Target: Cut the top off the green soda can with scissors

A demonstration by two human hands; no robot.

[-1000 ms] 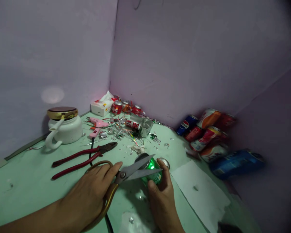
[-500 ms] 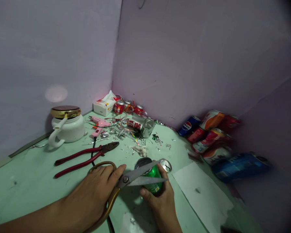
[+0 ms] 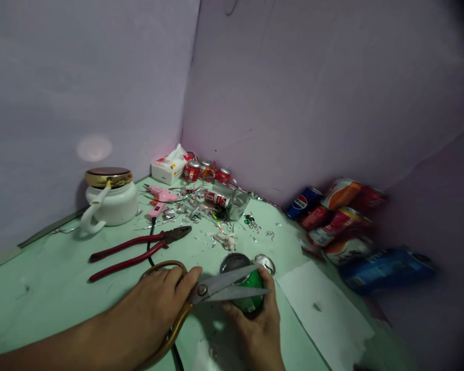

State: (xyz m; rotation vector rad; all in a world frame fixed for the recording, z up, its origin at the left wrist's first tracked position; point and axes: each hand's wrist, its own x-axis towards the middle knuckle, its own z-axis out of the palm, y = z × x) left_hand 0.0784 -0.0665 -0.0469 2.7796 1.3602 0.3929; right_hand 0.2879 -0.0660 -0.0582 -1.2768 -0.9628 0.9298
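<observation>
My left hand (image 3: 164,291) is closed around the handles of large scissors (image 3: 232,281) with brass-coloured loops. Their blades are spread and lie across a green can (image 3: 251,291) near its open, dark top. Wrapped around the can from the right and below is my right hand (image 3: 257,319), fingers partly hidden behind it. Whether the blades touch the metal, I cannot tell. Just beyond the can lies a round silver can lid (image 3: 265,264) with a tab opening.
Red-handled pliers (image 3: 139,252), a pink glue gun (image 3: 161,198) and a white pot (image 3: 114,201) stand to the left. Metal scraps (image 3: 193,208) and a cut can (image 3: 237,203) lie behind. A white sheet (image 3: 325,309) and several cans (image 3: 332,221) are at right.
The green can has tipped slightly in my right hand, so more of its dark open top faces me. The scissors stay spread across it. The whole view has shifted a little.
</observation>
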